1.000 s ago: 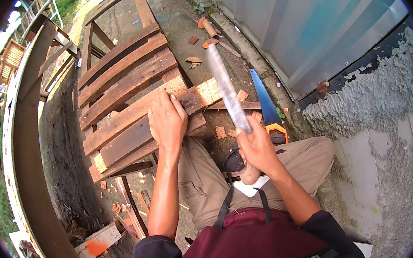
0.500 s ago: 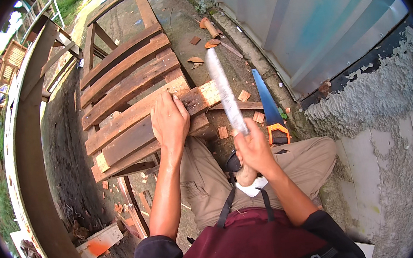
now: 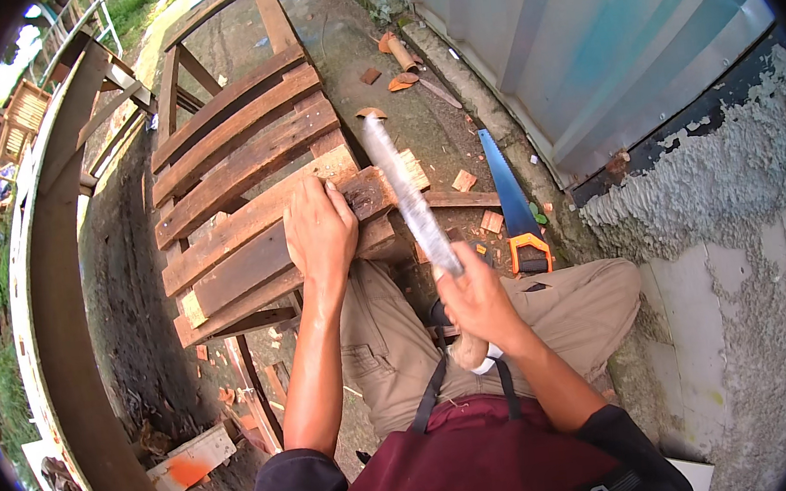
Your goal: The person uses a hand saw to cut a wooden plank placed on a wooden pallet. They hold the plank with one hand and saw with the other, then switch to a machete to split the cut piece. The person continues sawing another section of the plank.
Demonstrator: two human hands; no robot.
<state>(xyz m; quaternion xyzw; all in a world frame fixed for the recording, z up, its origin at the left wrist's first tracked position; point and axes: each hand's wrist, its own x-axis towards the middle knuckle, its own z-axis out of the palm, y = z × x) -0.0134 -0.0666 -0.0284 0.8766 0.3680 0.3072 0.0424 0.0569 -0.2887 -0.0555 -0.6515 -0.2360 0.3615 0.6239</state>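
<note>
My right hand [image 3: 481,305] is closed around the wooden handle of a machete [image 3: 412,196]. Its long blade, slightly blurred, slants up and to the left across the right end of a dark wooden slat [image 3: 253,266]. Pale, freshly cut wood shows at that end. My left hand [image 3: 320,229] presses down on the same slat, fingers together and bent over its far edge. The slat belongs to a slatted wooden frame [image 3: 249,174], which lies in front of me and reaches away to the upper left.
A handsaw [image 3: 508,196] with a blue blade and orange handle lies on the ground to the right. Wood chips [image 3: 464,181] and dry leaves are scattered nearby. A corrugated metal sheet [image 3: 582,47] and a rough wall [image 3: 728,185] bound the right; a long board structure [image 3: 74,323] stands left.
The machete and my right hand have shifted left and slightly down, bringing the blade over the slat's pale end. My left hand stays nearly in place.
</note>
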